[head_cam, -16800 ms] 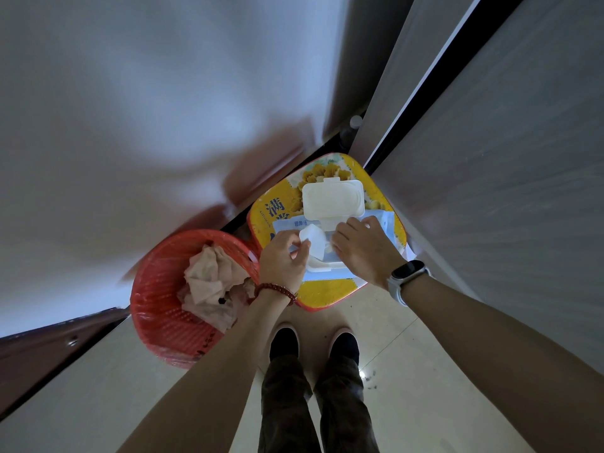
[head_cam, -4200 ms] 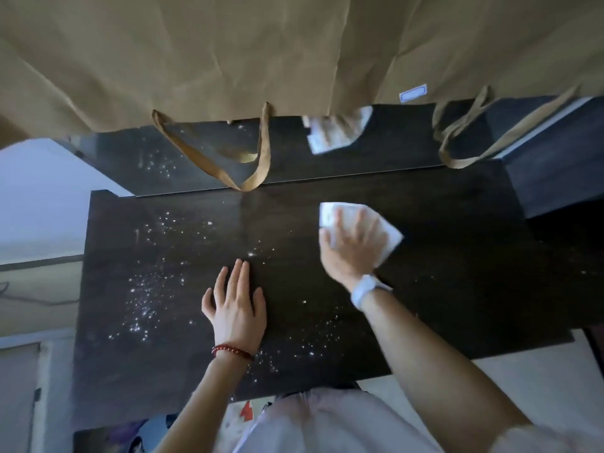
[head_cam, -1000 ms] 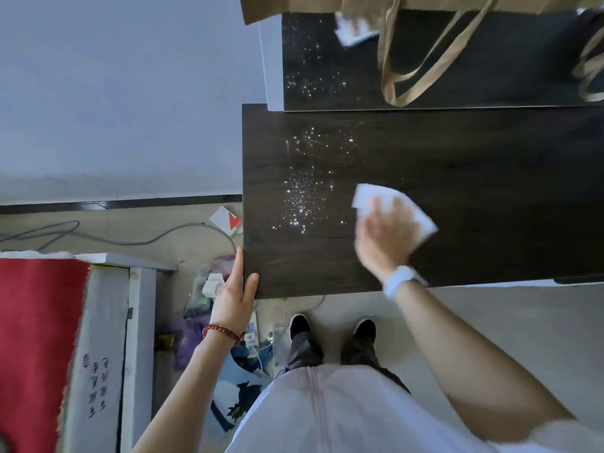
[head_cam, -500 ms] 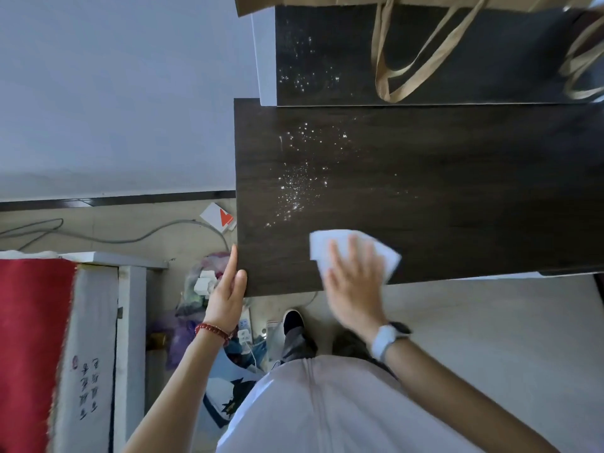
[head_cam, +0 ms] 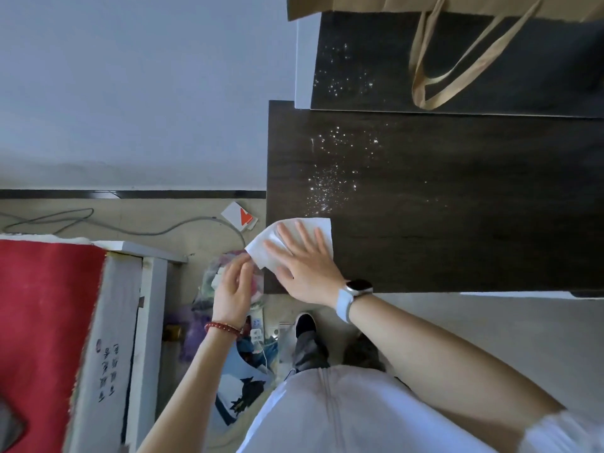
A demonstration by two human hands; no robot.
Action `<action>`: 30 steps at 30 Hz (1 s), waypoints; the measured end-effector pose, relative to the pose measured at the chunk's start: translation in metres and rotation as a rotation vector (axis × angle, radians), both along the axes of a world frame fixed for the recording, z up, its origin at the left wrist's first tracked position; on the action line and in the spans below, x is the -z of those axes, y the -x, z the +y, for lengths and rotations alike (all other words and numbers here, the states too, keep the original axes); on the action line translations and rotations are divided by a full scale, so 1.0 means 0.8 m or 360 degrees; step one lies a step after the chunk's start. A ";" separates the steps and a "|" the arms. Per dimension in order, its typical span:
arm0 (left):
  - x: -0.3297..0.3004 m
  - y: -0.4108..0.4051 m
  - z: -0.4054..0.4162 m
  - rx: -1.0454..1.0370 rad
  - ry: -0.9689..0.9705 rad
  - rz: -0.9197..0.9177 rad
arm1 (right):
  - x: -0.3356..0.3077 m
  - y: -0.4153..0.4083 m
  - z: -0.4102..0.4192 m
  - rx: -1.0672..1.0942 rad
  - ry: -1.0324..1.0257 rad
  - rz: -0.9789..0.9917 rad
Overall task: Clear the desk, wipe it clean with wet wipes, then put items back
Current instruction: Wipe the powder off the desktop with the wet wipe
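Right hand: I see my right hand (head_cam: pixel 305 266) flat on the wet wipe (head_cam: pixel 295 240), fingers straight and spread, pressing it down at the desk's near left corner.
Wet wipe: white, lying on the desk (head_cam: pixel 457 204), its left part hanging out past the desk's left edge.
Left hand: my left hand (head_cam: pixel 232 289) is off the desk, just left of that corner, fingers loosely curved with the tips close to the wipe's overhanging edge; I cannot tell whether they touch it or hold anything.
Desk: dark wood, with white specks (head_cam: pixel 333 178) scattered just beyond the wipe.
Bag: a brown paper bag (head_cam: pixel 376 3) sits at the far edge, its handle (head_cam: pixel 457 63) looping down over the raised shelf.
Floor: a cable (head_cam: pixel 130 227) and a pile of clutter (head_cam: pixel 235 282) lie left of the desk.
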State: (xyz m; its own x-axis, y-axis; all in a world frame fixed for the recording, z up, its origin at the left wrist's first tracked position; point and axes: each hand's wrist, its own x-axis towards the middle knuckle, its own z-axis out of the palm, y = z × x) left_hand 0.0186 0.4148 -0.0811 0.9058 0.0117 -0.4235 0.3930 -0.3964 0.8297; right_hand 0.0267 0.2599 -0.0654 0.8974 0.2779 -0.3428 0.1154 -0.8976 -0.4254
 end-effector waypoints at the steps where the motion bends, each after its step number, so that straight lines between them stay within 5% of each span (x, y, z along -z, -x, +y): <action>1: -0.003 0.003 -0.001 -0.0052 -0.0261 -0.0223 | -0.001 -0.007 0.001 0.0084 -0.0208 0.0029; 4: -0.016 0.009 -0.016 0.0064 -0.0732 -0.0805 | -0.012 0.000 -0.015 0.0699 -0.1001 -0.0034; 6: -0.015 0.007 -0.042 0.0495 -0.0960 -0.0941 | -0.017 0.014 -0.034 0.1002 -0.1090 -0.0184; 11: 0.001 -0.018 -0.091 0.1075 -0.1173 -0.0444 | -0.004 0.046 -0.074 0.1126 -0.0660 -0.0443; 17: 0.010 0.019 -0.065 0.1597 -0.1256 -0.0764 | 0.021 0.082 -0.133 0.0935 0.0327 -0.0357; 23: -0.001 -0.070 -0.123 0.1149 -0.1311 -0.0469 | 0.026 0.086 -0.142 0.0816 0.0532 -0.0219; 27: 0.001 -0.013 -0.154 0.1775 -0.1169 -0.0901 | 0.023 0.088 -0.160 0.0767 0.0387 -0.0253; 30: 0.008 -0.050 -0.134 0.1648 -0.1225 -0.0875 | 0.021 0.089 -0.179 0.0778 0.0278 -0.0382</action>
State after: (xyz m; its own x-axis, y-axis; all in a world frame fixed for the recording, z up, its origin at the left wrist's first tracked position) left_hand 0.0584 0.3080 -0.0872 0.6918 -0.6911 -0.2094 -0.6538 -0.7225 0.2248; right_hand -0.0449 0.1164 -0.0826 0.9657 -0.2318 -0.1172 -0.2560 -0.9254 -0.2793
